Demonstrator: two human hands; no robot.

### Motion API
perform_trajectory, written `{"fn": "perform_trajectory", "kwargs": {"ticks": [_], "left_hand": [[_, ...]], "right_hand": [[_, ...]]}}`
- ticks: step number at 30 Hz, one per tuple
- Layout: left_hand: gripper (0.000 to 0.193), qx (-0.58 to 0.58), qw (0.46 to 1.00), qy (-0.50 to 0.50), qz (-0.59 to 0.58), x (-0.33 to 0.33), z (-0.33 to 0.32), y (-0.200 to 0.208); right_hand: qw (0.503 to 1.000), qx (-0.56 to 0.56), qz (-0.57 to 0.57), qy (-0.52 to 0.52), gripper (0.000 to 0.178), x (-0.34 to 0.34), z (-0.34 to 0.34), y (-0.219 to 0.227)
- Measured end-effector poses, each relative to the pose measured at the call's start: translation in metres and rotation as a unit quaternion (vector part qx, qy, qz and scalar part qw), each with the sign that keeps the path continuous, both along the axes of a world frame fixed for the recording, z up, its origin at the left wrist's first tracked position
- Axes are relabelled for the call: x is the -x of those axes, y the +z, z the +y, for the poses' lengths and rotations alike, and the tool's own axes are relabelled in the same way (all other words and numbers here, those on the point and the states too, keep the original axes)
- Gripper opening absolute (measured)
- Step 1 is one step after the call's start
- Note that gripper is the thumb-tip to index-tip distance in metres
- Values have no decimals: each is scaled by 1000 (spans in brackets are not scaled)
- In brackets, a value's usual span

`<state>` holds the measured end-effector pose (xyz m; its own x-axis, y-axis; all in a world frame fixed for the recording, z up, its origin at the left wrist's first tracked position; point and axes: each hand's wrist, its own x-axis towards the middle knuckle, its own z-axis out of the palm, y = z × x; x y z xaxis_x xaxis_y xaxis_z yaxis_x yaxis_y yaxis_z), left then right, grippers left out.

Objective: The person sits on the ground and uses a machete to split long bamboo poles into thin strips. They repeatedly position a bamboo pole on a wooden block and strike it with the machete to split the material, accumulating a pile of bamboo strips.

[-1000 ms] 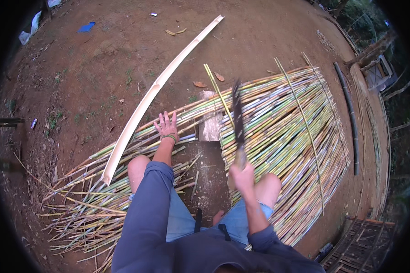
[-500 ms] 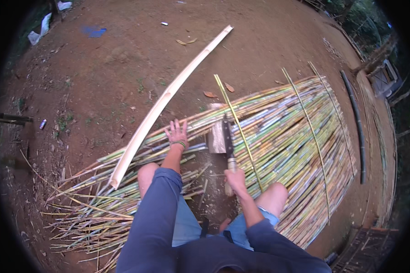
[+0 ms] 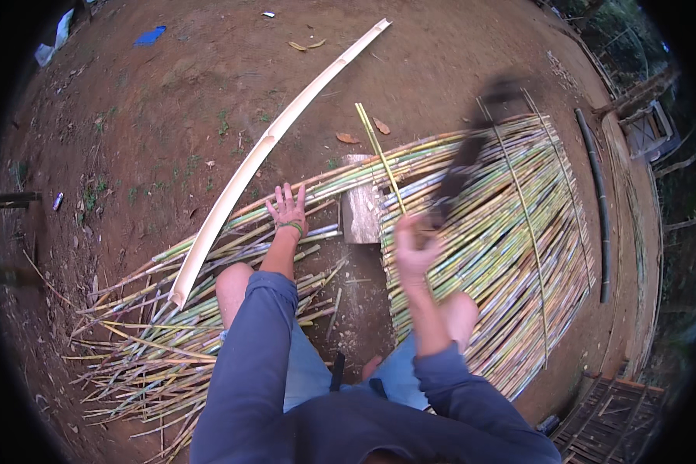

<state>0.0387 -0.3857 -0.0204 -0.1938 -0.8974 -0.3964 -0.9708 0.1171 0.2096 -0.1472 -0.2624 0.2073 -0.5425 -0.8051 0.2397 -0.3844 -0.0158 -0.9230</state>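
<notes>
My left hand (image 3: 288, 209) lies flat with fingers spread on the far canes of a bundle of thin green and brown canes (image 3: 325, 184). These cross a pale wooden block (image 3: 360, 220) just right of that hand. In my closed right hand (image 3: 414, 247) is a machete (image 3: 464, 158), raised and tilted to the far right, its dark blade smeared by motion. Below it spreads a wide mat of canes (image 3: 487, 240), with thin crosswise sticks (image 3: 523, 193) on top. Shorter cane ends (image 3: 155, 363) lie in a loose heap at the left, by my knee.
A long split bamboo half (image 3: 247, 170) lies across the canes left of my left hand. A dark pole (image 3: 598, 216) rests on the ground at the right. Woven slatted panels (image 3: 615, 421) are at the lower right. Brown dirt (image 3: 162, 116) surrounds everything.
My right hand has lifted the machete from beside the wooden block and swung its blade up to the far right. My left hand stays spread on the canes. The view has shifted slightly.
</notes>
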Motion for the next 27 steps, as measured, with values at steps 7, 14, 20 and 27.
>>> {"fn": "perform_trajectory", "kwargs": {"ticks": [7,14,20,27], "left_hand": [[112,-20,1000,-4,1,0,7,-15],[121,-45,999,-2,-7,-5,3,-2],[121,-40,999,-14,13,8,-3,2],[130,-26,999,-20,0,-1,-6,-12]], "right_hand": [[916,-400,-17,16,27,13,60,-57],[965,242,11,98,7,-1,-56,169],[945,-322,8,-49,28,23,19,-62],[938,-346,-6,-10,17,32,95,-48]]}}
